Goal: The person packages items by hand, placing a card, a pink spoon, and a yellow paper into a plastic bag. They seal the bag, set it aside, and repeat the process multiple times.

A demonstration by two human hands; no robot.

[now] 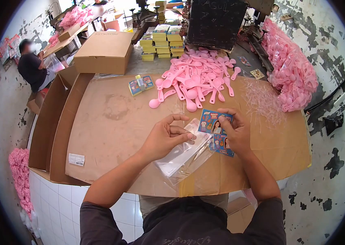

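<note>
My right hand [237, 132] grips a small blue printed card [210, 121] between thumb and fingers. A second blue card [222, 145] lies just below it, partly over the clear plastic bags [180, 161]. My left hand [168, 136] is at the upper left edge of the bags, its thumb and fingers curled near a bag's edge; whether they pinch the plastic is hard to make out. Beyond both hands, a heap of pink spoons [197, 77] spreads over the cardboard-covered table [107, 134]. A banded bundle of cards [141, 84] lies left of the spoons.
A closed carton [103, 51] and an open box [54, 122] stand at the left. Stacks of cards [161, 38] are at the back. Bagged pink spoons [293, 69] and plastic shreds [264, 100] lie at the right. Another person [33, 67] sits far left.
</note>
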